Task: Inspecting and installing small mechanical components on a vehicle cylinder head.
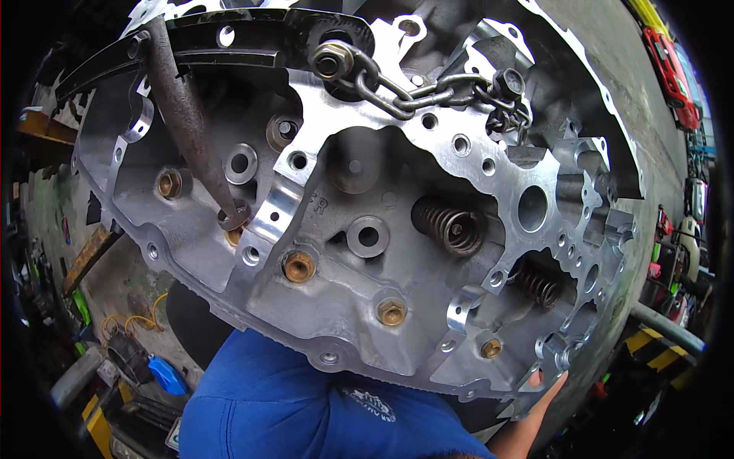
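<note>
A large cast-metal engine housing (359, 298) fills most of the view, with bright machined faces, bores and several brass-coloured fittings (299, 267). A chain (409, 102) is bolted across its upper part. A rusty, tapered steel bar (183, 115) slants down into a left cavity. Coil springs (451, 227) sit in two recesses. My right hand (544, 386) grips the housing's lower right edge, mostly hidden behind it. My left hand is out of sight. My blue shirt (283, 398) shows below the housing.
Concrete floor (631, 92) surrounds the housing. At left are a rusty beam (93, 258), a yellow hose (141, 317) and a blue container (167, 375). Red equipment (673, 80) lines the right side, near a grey pipe (669, 325) and yellow-black striped pieces (657, 352).
</note>
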{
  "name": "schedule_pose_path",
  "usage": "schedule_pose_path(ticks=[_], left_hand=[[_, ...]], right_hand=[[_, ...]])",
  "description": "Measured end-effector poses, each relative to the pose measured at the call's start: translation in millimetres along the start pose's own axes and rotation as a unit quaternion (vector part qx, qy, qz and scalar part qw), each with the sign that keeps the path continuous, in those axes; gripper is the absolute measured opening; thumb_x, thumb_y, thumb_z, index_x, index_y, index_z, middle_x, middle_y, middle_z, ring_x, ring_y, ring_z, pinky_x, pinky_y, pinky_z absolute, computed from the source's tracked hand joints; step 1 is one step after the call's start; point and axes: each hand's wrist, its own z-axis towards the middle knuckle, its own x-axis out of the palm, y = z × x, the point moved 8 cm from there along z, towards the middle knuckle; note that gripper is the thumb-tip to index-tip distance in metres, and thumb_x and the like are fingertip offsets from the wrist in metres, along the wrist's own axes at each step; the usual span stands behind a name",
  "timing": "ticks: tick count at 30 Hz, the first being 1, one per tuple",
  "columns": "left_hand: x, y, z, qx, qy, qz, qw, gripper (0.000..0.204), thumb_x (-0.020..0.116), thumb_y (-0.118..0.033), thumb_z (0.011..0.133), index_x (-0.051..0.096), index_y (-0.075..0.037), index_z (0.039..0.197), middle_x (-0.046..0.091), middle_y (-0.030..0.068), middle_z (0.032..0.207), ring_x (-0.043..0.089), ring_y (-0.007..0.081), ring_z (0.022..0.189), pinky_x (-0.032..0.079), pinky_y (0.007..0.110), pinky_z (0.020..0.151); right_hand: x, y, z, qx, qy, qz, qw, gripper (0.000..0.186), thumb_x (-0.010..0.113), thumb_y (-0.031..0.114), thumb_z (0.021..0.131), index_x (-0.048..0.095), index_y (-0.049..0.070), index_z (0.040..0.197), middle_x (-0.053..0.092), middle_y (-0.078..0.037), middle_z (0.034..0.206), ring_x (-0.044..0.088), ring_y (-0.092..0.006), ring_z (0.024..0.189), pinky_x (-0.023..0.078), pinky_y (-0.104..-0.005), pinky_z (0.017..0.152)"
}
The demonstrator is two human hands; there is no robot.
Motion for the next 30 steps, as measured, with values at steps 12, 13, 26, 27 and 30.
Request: schedule_pose_path(ticks=[12,13,26,27,30], left_hand=[[0.3,-3.1,-1.3,-0.012,-0.029,-0.038,0.999,0.053,0.063,-0.024,0.091,0.059,-0.010,0.143,0.055,0.0162,0.149,0.057,0.0331,0.134,0.048,0.047,0.107],[3.1,-3.4,-1.6,-0.013,-0.029,-0.040,0.999,0.053,0.063,-0.024,0.091,0.059,-0.010,0.143,0.055,0.0162,0.149,0.057,0.0331,0.134,0.048,0.047,0.107],[31.8,-8.3,-14.8,-0.023,-0.027,-0.076,0.996,0.053,0.064,-0.024,0.091,0.061,-0.010,0.141,0.056,0.0162,0.148,0.058,0.0329,0.133,0.048,0.048,0.106],[32.7,-8.9,-16.0,-0.023,-0.029,-0.078,0.996,0.053,0.064,-0.024,0.091,0.061,-0.010,0.141,0.056,0.0162,0.148,0.058,0.0329,0.133,0.048,0.048,0.106],[35.4,-13.7,-20.3,-0.023,-0.035,-0.084,0.996,0.052,0.065,-0.024,0.090,0.061,-0.010,0.141,0.057,0.0162,0.148,0.058,0.0328,0.133,0.049,0.048,0.106]], right_hand=[[23.0,31.8,4.2,-0.098,0.145,-0.232,0.957,0.030,0.074,0.020,0.084,0.063,-0.002,0.101,0.062,-0.013,0.094,0.063,-0.0296,0.087,0.049,-0.0386,0.076],[16.9,27.3,1.4,-0.097,0.146,-0.232,0.957,0.030,0.074,0.020,0.084,0.063,-0.002,0.101,0.062,-0.013,0.094,0.063,-0.0296,0.087,0.049,-0.0386,0.076],[14.2,22.2,-2.6,-0.057,0.127,-0.333,0.933,0.054,0.074,0.019,0.089,0.048,-0.001,0.132,0.056,-0.023,0.127,0.058,-0.0355,0.115,0.045,-0.0449,0.101],[13.0,29.4,-2.1,-0.100,0.097,-0.302,0.943,0.047,0.075,0.018,0.087,0.055,-0.003,0.124,0.062,-0.020,0.117,0.062,-0.0333,0.106,0.049,-0.0421,0.094],[21.1,36.2,4.4,-0.085,0.141,-0.212,0.963,0.030,0.077,0.017,0.081,0.063,-0.003,0.099,0.063,-0.013,0.089,0.063,-0.0303,0.081,0.049,-0.0370,0.074]])
